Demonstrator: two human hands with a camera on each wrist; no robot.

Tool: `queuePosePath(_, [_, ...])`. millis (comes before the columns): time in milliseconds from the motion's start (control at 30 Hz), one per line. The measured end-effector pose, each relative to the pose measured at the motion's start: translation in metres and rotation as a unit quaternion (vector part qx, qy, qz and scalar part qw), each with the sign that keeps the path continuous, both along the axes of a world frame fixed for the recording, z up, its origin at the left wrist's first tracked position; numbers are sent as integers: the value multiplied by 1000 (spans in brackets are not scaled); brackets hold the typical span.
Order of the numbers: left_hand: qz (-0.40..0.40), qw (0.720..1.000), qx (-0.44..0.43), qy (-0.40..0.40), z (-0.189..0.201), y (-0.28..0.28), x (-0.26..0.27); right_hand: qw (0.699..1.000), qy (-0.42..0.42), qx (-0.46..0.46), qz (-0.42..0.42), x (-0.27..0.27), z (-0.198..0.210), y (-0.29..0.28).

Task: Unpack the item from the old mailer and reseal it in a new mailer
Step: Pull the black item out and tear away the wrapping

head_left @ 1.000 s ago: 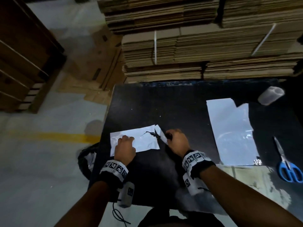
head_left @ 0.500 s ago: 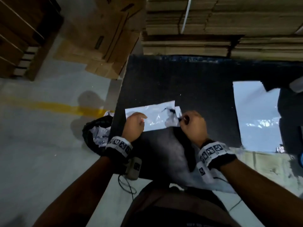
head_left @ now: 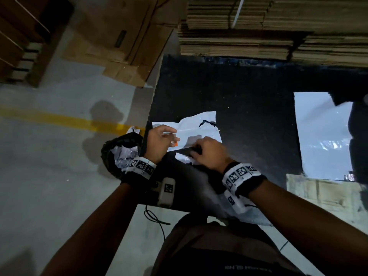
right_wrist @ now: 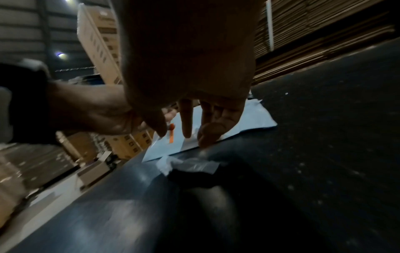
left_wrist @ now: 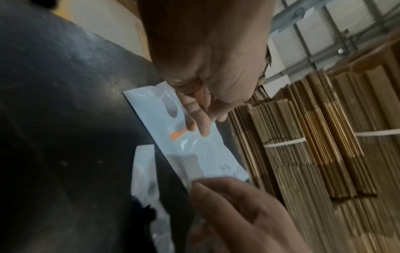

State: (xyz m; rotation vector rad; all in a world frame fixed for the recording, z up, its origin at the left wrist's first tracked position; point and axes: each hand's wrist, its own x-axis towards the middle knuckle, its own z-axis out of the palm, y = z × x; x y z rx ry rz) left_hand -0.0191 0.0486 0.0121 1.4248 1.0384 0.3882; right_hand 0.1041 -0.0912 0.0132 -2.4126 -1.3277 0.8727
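Note:
The old white mailer (head_left: 196,130), torn at its right end, lies on the black table (head_left: 249,100) near the left edge. My left hand (head_left: 174,142) is over its left half and pinches a small clear packet with an orange piece (left_wrist: 178,134) at the fingertips. My right hand (head_left: 194,153) pinches the mailer's near edge between thumb and fingers (right_wrist: 205,132). A torn-off white strip (head_left: 182,156) lies just in front of the mailer. The new mailer (head_left: 322,136) lies flat at the table's right side.
A black bin (head_left: 123,154) with crumpled plastic stands on the floor, against the table's left edge. Stacks of flat cardboard (head_left: 278,26) rise behind the table. A cardboard sheet (head_left: 322,196) lies at the front right. A cable (head_left: 157,222) hangs below my left wrist.
The torn strip has come off and now lies on the table. My right hand moved to the mailer's near edge. My left hand shifted right, and the orange piece now shows at its fingertips.

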Motion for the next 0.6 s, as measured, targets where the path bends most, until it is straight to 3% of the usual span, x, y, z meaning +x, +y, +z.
queuePosePath(133, [20,999,2,31,-2,8,3,995,-30,12,-96,29,1,5])
queuePosePath(233, [-16,994,85,73,-4,13,12,990,-49,5,-128,39,1,12])
queuePosePath(400, [-173,933,284,136,-10,28,53,988,-45,-24,-147,43,-7,23])
queuePosePath(600, [-319,880,259,236,-25,32,102,995,-32,-18,-97,45,-22,27])
